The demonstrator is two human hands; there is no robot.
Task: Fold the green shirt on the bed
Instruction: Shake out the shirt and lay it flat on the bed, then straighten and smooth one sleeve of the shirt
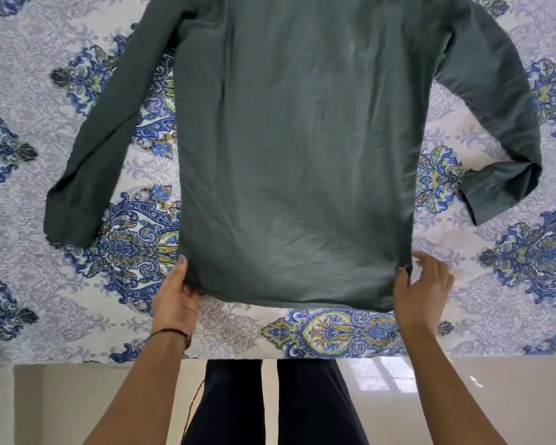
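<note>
Head view: green shirt [296,149] lies flat on the bed [23,284] — left hand [175,297] and right hand [421,290] pinch its hem corners near the bed's front edge.

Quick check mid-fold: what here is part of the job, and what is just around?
Job:
- shirt, spread flat
- left hand and right hand, at the hem corners
- bed

Just around:
- wrist cord
- floor
</note>
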